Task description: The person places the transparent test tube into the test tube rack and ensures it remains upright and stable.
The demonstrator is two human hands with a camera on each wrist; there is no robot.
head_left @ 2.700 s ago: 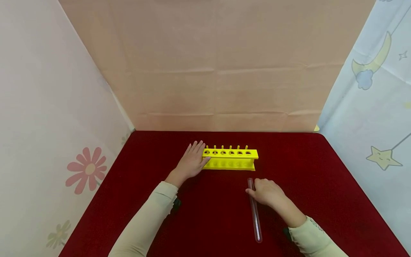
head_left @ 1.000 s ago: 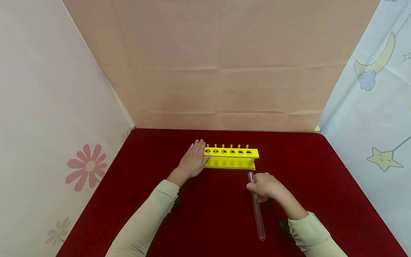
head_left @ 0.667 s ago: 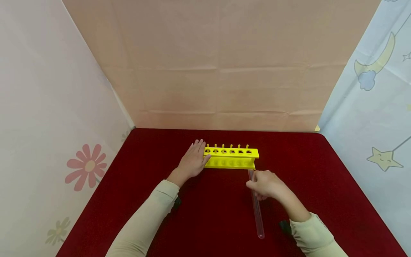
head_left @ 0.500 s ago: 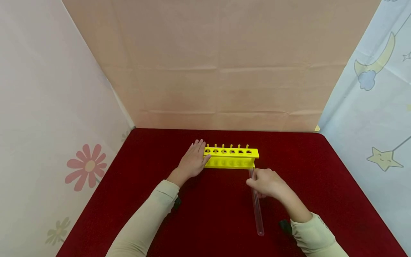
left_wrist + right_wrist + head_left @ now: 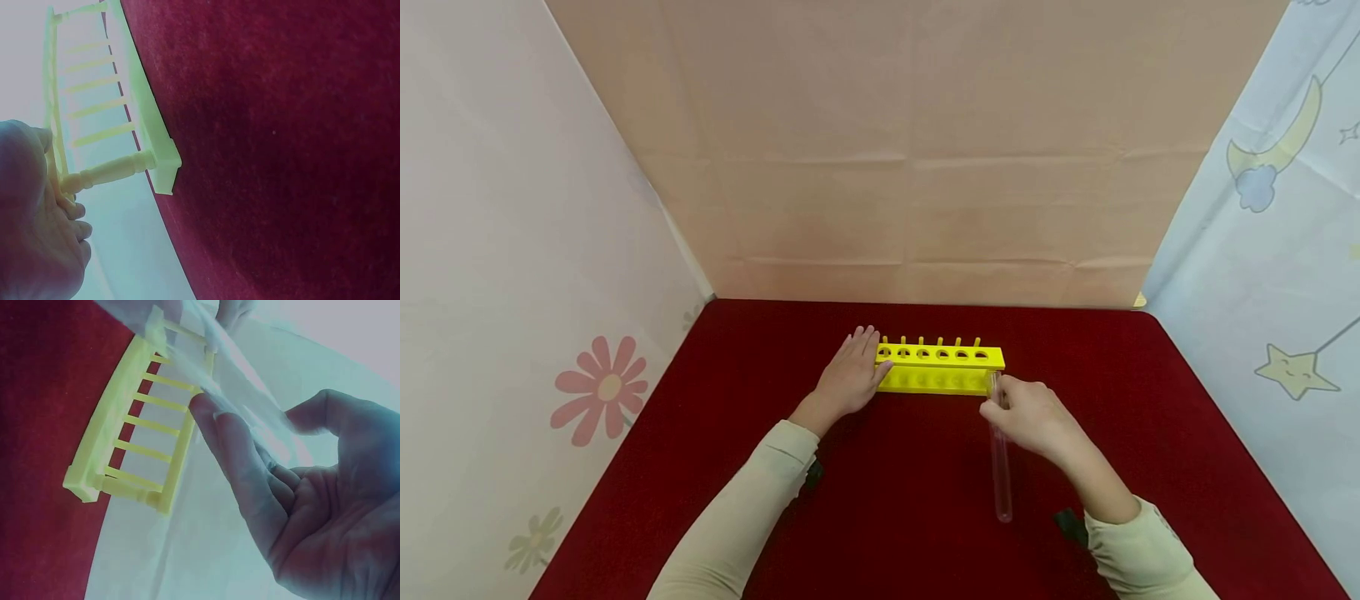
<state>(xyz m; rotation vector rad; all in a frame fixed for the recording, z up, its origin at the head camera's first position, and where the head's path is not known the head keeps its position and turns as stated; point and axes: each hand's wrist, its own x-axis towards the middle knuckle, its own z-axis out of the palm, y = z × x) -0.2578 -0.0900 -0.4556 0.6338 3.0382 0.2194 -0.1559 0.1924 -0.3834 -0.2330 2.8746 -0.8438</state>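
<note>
Gripping a clear glass test tube (image 5: 1000,467) near its upper end, the right hand (image 5: 1028,414) holds it lifted and tilted, its open mouth close to the right end of the yellow test tube rack (image 5: 940,367) and its rounded bottom pointing back toward 6 o'clock above the red surface (image 5: 737,392). The fingers are curled round the tube, with the thumb on its near side; in the right wrist view the tube (image 5: 250,419) shows only as a pale, washed-out streak across the fingertips (image 5: 206,406), so the exact contact there is hard to read. The rack stands at about 12 o'clock from the middle of the surface, its row of holes running from 9 o'clock to 3 o'clock, all of them seen without tubes in the head view. At the rack's 9 o'clock end the left hand (image 5: 848,379) lies flat with straight fingers pressed against the end piece, holding nothing; the left wrist view shows the rack (image 5: 106,106) from below, with the hand (image 5: 37,231) touching its end post. Both sleeves are pale beige.
</note>
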